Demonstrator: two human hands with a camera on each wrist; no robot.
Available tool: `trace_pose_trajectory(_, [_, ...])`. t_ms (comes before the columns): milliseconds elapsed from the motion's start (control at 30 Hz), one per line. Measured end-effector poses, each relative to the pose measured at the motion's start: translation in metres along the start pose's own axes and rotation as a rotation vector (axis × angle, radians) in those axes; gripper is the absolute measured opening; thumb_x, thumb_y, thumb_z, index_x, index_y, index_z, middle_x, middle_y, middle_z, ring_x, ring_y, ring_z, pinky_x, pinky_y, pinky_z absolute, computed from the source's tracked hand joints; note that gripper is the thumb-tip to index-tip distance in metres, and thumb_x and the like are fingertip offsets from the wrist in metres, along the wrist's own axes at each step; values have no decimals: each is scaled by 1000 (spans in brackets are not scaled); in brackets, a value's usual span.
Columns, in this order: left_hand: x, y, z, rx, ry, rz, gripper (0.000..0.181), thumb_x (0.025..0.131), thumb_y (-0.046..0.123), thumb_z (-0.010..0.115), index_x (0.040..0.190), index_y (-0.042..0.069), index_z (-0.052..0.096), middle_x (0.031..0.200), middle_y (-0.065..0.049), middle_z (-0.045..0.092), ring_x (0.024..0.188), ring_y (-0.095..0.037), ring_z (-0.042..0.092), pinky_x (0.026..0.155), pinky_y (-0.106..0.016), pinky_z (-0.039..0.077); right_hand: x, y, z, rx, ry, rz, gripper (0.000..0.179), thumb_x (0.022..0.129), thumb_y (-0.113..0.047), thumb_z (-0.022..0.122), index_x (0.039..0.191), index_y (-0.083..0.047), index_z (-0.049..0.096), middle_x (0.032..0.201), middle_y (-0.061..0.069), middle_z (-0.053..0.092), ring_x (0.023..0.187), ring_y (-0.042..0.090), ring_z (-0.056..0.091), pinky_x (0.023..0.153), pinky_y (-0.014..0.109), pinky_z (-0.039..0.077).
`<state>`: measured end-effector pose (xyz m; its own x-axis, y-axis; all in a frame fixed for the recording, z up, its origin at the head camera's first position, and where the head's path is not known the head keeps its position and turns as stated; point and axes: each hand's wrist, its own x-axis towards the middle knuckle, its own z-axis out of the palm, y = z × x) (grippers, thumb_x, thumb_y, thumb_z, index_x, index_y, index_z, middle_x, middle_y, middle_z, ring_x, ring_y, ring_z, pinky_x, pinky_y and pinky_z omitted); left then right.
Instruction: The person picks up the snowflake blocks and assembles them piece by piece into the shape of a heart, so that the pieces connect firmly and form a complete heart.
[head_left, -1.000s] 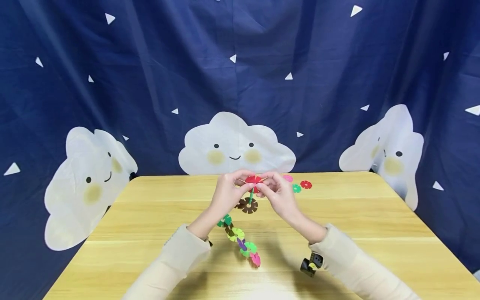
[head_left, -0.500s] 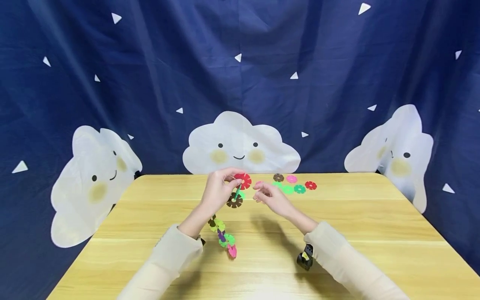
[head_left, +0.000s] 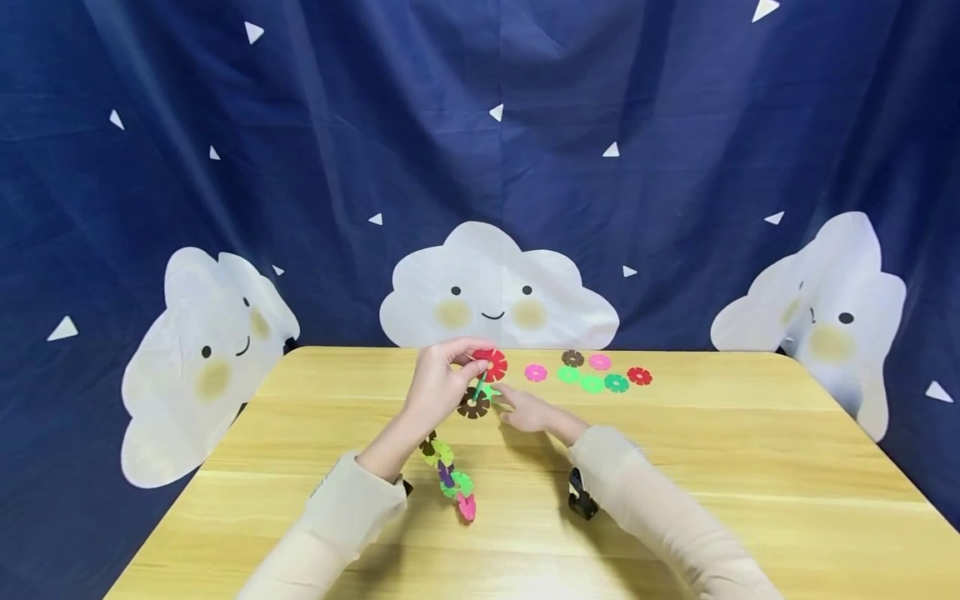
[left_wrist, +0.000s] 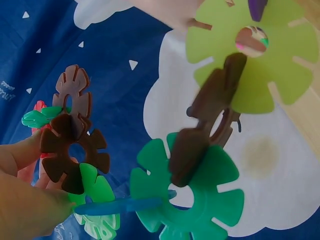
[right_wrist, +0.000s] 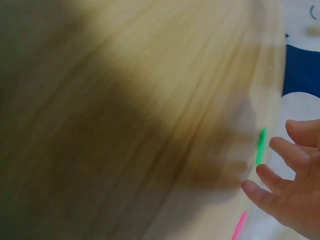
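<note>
My left hand (head_left: 435, 382) holds a chain of notched plastic discs above the table. A red disc (head_left: 491, 365) is at its upper end by the fingertips, with a brown disc (head_left: 473, 403) just below. The chain hangs past the wrist through a yellow-green disc (left_wrist: 252, 75) to a pink disc (head_left: 467, 507). In the left wrist view, a dark green disc (left_wrist: 220, 165) and a blue disc (left_wrist: 120, 205) interlock. My right hand (head_left: 525, 411), fingers spread, reaches low over the table. Its fingertips are right at a light green disc (head_left: 491, 392), partly hidden behind the chain.
Loose discs lie toward the back of the wooden table (head_left: 750, 467): a pink disc (head_left: 536, 372), a brown disc (head_left: 572, 358), a teal disc (head_left: 617, 383), a red disc (head_left: 640, 376) and several others. A dark blue curtain (head_left: 555, 192) hangs behind the table.
My right hand has let go of the chain's red end, moved away to the right, then come down and left to the table. The left hand has shifted slightly left with the chain.
</note>
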<state>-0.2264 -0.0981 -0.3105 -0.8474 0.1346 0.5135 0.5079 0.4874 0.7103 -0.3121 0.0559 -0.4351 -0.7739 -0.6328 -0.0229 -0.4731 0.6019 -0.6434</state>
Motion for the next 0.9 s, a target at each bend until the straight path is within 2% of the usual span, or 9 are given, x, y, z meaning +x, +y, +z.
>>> trace_pose_trajectory(100, [-1,1,1,-5,-10,4,18,78,-1,67,95,4,71,90,-10,69,71,-19,63,52,-20,43,-3,0,2,-119,-43,-7,49,88,2,48,134,10,32,130,25,46,123,38,41,104,44,31])
trace_pose_trajectory(200, [0,1,1,-4,-15,9,18,79,0,67,96,4,71,91,-10,69,73,-19,63,55,-20,44,-12,-3,-4,-203,-82,-69,40,87,1,51,125,12,43,122,25,53,116,37,49,99,44,38])
trace_pose_trajectory(367, [0,2,1,-11,-24,7,18,80,0,66,98,3,70,93,-9,69,72,-19,62,53,-20,44,-32,-7,-15,-194,-111,-127,37,81,2,60,115,12,51,92,19,66,85,27,65,79,34,51])
trace_pose_trajectory(433, [1,2,2,-12,-27,14,19,80,0,66,98,3,70,94,-10,69,72,-18,62,54,-20,45,-37,-7,-16,-203,-102,-120,42,79,0,65,117,11,50,79,14,66,72,21,63,70,28,52])
trace_pose_trajectory(500, [0,3,3,-17,-33,23,19,80,-1,66,98,3,70,94,-10,69,71,-18,61,55,-20,45,-40,-5,-14,-221,-92,-95,48,79,-5,68,120,10,49,72,9,63,65,17,59,65,27,50])
trace_pose_trajectory(667, [0,4,10,-15,-69,86,21,80,-5,63,99,1,70,90,-11,69,68,-16,56,58,-20,44,-40,-1,-4,-347,-99,2,54,80,-23,69,124,1,50,90,8,61,83,21,57,81,36,48])
trace_pose_trajectory(733, [-1,4,12,-7,-81,111,22,81,-7,61,99,2,70,90,-10,69,69,-15,55,60,-21,44,-38,-1,-1,-376,-93,37,46,80,-23,69,118,-2,54,96,9,58,89,23,56,84,38,47])
trace_pose_trajectory(800, [-1,5,13,2,-92,126,23,81,-7,61,99,2,70,90,-10,68,70,-15,55,59,-20,42,-36,-1,1,-379,-88,69,39,79,-21,70,111,-3,56,95,9,56,87,22,55,80,37,48])
trace_pose_trajectory(900, [-1,7,13,14,-107,129,24,81,-7,60,101,2,69,91,-9,68,71,-15,56,55,-19,38,-36,-3,0,-337,-65,89,33,76,-12,72,101,-1,54,93,8,52,84,20,52,78,35,48])
